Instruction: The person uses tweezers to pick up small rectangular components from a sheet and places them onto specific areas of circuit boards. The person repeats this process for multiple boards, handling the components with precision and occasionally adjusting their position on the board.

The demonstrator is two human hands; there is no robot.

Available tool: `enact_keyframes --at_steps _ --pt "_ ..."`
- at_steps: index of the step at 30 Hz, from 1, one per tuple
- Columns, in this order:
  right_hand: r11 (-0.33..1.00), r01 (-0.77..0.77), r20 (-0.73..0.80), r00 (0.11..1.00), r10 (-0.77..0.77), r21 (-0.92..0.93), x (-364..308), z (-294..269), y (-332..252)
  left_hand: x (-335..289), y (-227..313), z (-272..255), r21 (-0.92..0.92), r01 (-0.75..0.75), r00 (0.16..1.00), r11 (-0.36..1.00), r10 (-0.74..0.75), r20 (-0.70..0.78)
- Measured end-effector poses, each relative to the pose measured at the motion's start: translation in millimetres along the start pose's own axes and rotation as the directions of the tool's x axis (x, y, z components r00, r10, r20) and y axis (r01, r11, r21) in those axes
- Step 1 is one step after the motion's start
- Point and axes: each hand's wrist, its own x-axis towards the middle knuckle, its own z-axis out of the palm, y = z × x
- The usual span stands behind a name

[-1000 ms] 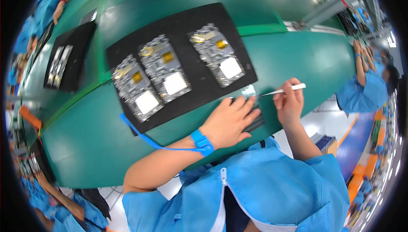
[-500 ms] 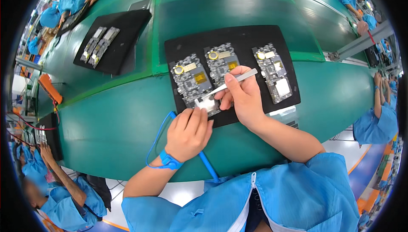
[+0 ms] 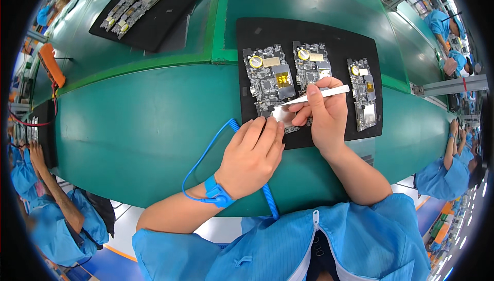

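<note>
Three green-grey circuit boards lie side by side on a black mat [image 3: 314, 30]. My right hand [image 3: 329, 119] pinches white tweezers [image 3: 332, 92]. Their tips point left and down to the upper edge of a silver metal plate [image 3: 283, 117] on the lower part of the left circuit board [image 3: 268, 78]. The fingers of my left hand [image 3: 252, 150] are together, pressed on that board's lower edge beside the plate; the thumb is mostly hidden. Partly behind my right hand lies the middle circuit board [image 3: 312, 65]. Farther right is the third circuit board [image 3: 363, 96], touched by neither hand.
A blue wrist strap [image 3: 218, 192] on my left wrist trails a coiled cord [image 3: 269, 201]. Another black mat [image 3: 154, 26] with two boards lies at the far left. An orange device [image 3: 51, 65] stands at the left edge. Other people sit along both sides of the green table [image 3: 139, 127].
The whole view has shifted, so the mats and boards appear farther right and up. Both hands keep about the same place at the left board, and the tweezers stay at its silver plate.
</note>
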Motion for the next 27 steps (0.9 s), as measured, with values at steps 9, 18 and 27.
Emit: enact_keyframes --at_steps 9,18,27 --pt "0.999 0.04 0.001 0.999 -0.04 -0.027 -0.5 0.0 2.3 0.7 -0.7 -0.4 -0.009 0.005 1.0 1.0 -0.005 0.017" --pt "1.0 0.019 -0.002 1.0 -0.019 0.016 -1.7 0.2 -0.3 2.3 0.5 -0.1 -0.024 0.011 1.0 1.0 -0.01 0.024" --pt "0.999 0.045 -0.008 0.999 -0.045 -0.014 -2.8 -0.3 2.4 2.6 1.7 -0.2 -0.018 0.015 1.0 1.0 -0.014 0.024"
